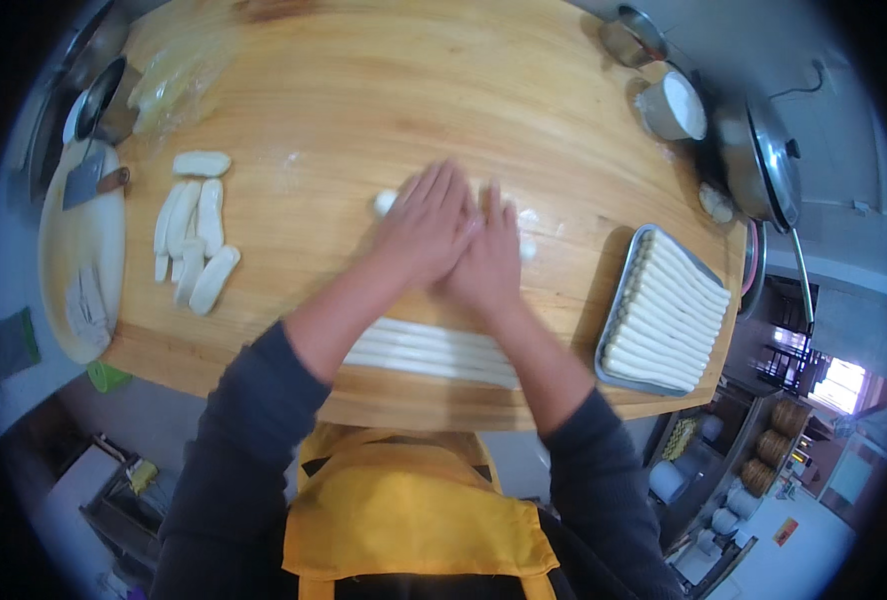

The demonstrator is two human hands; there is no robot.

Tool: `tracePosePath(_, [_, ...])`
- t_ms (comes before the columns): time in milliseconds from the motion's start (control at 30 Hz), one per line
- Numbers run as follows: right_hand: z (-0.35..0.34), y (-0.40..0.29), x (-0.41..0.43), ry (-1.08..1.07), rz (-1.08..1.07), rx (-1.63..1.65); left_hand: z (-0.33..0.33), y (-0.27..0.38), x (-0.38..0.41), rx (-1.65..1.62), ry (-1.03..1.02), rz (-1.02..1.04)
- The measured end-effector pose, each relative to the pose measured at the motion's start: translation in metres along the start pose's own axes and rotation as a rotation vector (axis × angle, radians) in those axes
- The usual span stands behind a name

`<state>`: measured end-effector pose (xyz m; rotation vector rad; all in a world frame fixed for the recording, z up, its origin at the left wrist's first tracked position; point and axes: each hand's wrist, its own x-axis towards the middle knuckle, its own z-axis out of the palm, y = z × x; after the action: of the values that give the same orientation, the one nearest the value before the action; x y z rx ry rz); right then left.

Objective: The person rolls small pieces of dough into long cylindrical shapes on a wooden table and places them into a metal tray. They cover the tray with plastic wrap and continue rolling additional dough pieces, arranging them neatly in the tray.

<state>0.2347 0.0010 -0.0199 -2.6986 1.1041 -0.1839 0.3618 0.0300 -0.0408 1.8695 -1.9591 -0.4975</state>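
Observation:
My left hand (427, 225) and my right hand (487, 259) lie flat and side by side on the wooden worktable, their inner edges overlapping. Beneath them is a strip of white dough (385, 202), mostly hidden; one end shows left of my left hand, and a pale bit shows right of my right hand. Neither hand grips anything; the fingers are stretched out and slightly blurred. Between my forearms and the table's near edge, several long dough ropes (432, 352) lie parallel. Further left sit several thicker dough pieces (209, 210), some overlapping.
A metal tray (605, 337) packed with rows of dough ropes (668, 311) stands right. Left, a white board (53, 262) holds a wooden-handled scraper (85, 180) and a cloth (87, 306). Plastic film (177, 86) lies far left. Far right are a flour tub (680, 109) and lidded pot (770, 161).

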Motion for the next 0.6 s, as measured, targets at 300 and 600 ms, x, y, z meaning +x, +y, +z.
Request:
tracePosePath(300, [0.01,0.045,0.023,0.25,0.209,-0.083,-0.01,-0.018,0.043,0.417,0.173,-0.17])
tracePosePath(600, [0.006,0.047,-0.089,0.004,0.076,-0.056,-0.034,-0.024,-0.068,0.489,-0.099,-0.099])
